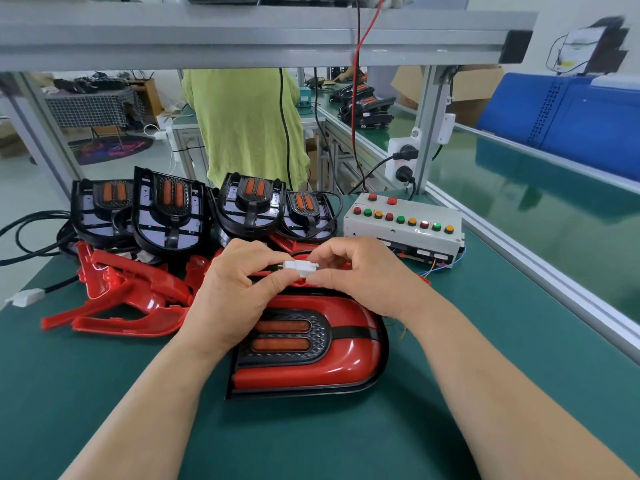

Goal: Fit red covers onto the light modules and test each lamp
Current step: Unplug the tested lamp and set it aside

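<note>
A lamp with its red cover fitted lies on the green mat in front of me. Above its far edge, my left hand and my right hand both pinch a white plug connector, one from each side. Several bare black light modules with orange lenses stand in a row behind. Loose red covers lie piled to the left. A white test box with coloured buttons sits at the right rear, with one red and one green lamp lit.
Black cables and a second white connector lie at the left edge. A person in a green shirt stands behind the bench. An aluminium frame post with power sockets rises behind the test box. A conveyor belt runs along the right.
</note>
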A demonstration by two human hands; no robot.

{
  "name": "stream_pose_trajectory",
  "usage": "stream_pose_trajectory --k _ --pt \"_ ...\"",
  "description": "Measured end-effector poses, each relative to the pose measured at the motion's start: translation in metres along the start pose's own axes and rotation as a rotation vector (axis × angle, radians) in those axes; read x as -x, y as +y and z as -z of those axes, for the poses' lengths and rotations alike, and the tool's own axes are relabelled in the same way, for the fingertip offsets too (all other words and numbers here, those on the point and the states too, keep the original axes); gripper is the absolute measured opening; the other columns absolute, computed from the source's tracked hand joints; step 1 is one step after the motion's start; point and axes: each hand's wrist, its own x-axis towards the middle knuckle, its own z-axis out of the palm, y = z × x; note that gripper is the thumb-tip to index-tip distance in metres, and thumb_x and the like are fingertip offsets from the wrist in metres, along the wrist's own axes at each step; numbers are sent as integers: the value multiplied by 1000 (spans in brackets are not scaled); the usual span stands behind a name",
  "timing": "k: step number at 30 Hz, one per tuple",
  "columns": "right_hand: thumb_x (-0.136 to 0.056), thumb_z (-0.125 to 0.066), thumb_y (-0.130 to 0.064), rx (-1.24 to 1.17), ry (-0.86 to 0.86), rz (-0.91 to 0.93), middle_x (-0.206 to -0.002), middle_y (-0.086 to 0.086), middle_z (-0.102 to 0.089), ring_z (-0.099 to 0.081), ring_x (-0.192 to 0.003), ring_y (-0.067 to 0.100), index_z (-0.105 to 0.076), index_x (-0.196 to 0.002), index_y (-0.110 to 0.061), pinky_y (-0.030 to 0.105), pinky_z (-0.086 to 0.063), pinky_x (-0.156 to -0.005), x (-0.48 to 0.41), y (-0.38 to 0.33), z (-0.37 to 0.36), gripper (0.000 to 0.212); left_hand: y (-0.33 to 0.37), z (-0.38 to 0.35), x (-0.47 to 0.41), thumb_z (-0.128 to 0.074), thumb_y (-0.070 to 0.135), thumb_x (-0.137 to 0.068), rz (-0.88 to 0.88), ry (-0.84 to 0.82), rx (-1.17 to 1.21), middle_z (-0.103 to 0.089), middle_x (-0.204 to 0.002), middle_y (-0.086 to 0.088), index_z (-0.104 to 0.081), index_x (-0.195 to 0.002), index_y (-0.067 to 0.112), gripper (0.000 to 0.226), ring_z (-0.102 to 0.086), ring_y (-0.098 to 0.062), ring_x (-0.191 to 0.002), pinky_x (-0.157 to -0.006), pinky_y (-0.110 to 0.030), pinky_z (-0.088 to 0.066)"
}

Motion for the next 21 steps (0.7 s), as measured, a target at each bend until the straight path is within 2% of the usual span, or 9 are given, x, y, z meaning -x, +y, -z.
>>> stream_pose_trajectory --k 3,15,19,21 --pt "-84 -79 -32 -14 -22 -32 -85 -12 -70 -60 -74 -6 -75 -99 -25 8 -44 -69 -1 0 1 18 -1 -1 0 -66 44 -82 -9 -1 7 -66 -85 14 -77 -95 32 21 -53 -16 -97 -88 -23 -42" --pt "-90 -73 -24 39 -28 -13 -84 -13 -68 -59 -75 -6 -73 -101 -24 8 -41 -71 -2 -2 -2 11 -6 -3 1 -68 42 -80 11 24 68 -65 -83 9 -72 -90 47 12 -52 -16 -96 -87 -23 -41" --pt "-90 -73 -26 94 51 -3 -83 -14 -67 -60 -76 -4 -71 -95 -27 10 -44 -72 -2 -2 -5 6 -10 -3 0 -74 37 -83 31 55 63 -66 -87 12 -72 -93 52 18 -53 -13 -97 -85 -16 -41" --pt "-89 -73 -26 85 112 -45 -83 -13 -67 -60 -74 -6 -72 -94 -24 10 -45 -69 0 0 1 6 -14 1 -1 -76 29 -84 82 111 99 -67 -87 10 -73 -91 46 19 -54 -11 -97 -84 -20 -43"
